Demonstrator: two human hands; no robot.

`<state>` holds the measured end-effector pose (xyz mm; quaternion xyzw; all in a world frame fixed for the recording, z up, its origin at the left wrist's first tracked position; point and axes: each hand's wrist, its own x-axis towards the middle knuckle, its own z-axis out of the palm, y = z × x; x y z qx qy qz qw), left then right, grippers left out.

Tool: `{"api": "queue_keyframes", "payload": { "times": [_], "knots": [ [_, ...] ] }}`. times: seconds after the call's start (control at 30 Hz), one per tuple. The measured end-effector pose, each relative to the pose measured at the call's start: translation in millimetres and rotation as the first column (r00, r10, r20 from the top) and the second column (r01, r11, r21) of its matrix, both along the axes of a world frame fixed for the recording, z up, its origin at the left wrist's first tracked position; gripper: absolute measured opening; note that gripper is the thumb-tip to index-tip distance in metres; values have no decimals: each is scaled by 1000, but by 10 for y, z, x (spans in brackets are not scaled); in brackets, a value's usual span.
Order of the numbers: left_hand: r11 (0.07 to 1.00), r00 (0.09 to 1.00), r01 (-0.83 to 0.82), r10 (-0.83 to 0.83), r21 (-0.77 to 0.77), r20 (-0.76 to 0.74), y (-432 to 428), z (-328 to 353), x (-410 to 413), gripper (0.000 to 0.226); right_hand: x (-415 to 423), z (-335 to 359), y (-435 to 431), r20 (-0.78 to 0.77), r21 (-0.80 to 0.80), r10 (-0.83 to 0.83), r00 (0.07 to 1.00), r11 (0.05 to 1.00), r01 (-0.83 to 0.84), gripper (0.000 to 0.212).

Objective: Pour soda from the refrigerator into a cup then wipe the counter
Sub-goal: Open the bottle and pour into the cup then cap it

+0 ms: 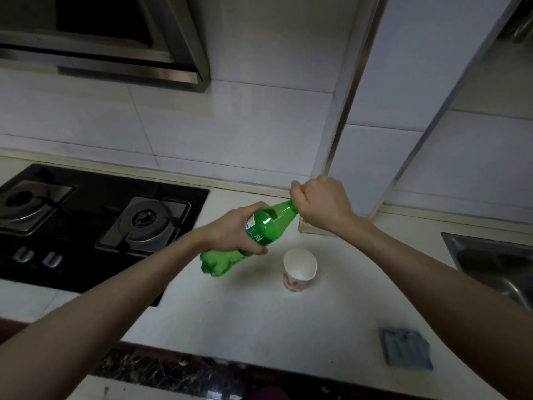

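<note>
A green soda bottle (266, 226) hangs tilted above the white counter (245, 313), neck pointing up and right. My left hand (233, 232) grips its labelled middle. My right hand (320, 200) is curled around the top of the neck, hiding the cap. A white paper cup (300, 268) with a red pattern stands upright on the counter just below and right of the bottle; it looks empty. A folded blue-grey cloth (405, 349) lies near the counter's front edge at the right.
A black gas hob (86, 226) with two burners fills the left of the counter. A steel sink (496, 264) sits at the right edge. A range hood (101, 39) hangs above the hob. White tiles back the counter.
</note>
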<state>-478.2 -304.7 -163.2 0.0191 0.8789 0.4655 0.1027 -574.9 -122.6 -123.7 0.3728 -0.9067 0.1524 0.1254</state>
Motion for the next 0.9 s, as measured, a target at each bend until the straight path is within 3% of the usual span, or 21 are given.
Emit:
{"api": "queue_keyframes", "payload": {
  "times": [0.1, 0.17, 0.23, 0.3, 0.37, 0.43, 0.57, 0.63, 0.77, 0.9],
  "knots": [
    [943, 969, -183, 125, -277, -215, 78, -145, 31, 69, -75, 14, -79, 376, 98, -211, 902, 977, 187, 40],
    [924, 955, -228, 151, -305, -256, 67, -155, 19, 71, -76, 36, -118, 462, 108, -247, 852, 969, 223, 38],
    [959, 971, -188, 149, -211, -187, -9, -106, 13, 70, -20, 79, -144, 367, 87, -224, 903, 975, 207, 49],
    [995, 993, -97, 94, -34, -76, -107, -14, 38, 68, 40, 135, -159, 100, 44, -110, 989, 993, 106, 60],
    [995, 1000, -21, 21, 103, -3, -182, 78, 87, 64, 66, 189, -164, -142, 53, 47, 989, 998, -40, 62],
    [990, 999, 25, -29, 141, 27, -231, 128, 123, 62, 76, 206, -168, -235, 50, 139, 962, 990, -131, 60],
    [997, 999, -7, 10, 78, -38, -227, 77, 171, 64, 179, 135, -255, -49, -60, 57, 997, 996, -60, 57],
    [994, 987, -103, 96, -48, -128, -178, -2, 186, 66, 176, 72, -310, 101, -106, -40, 994, 993, 51, 50],
    [914, 926, -302, 212, -273, -312, -43, -106, 212, 72, 152, 48, -363, 301, -52, -211, 930, 970, 237, 43],
    [900, 882, -383, 289, -208, -373, 82, -164, 240, 71, 161, 173, -385, 351, -19, -296, 888, 946, 323, 40]
  ]
}}
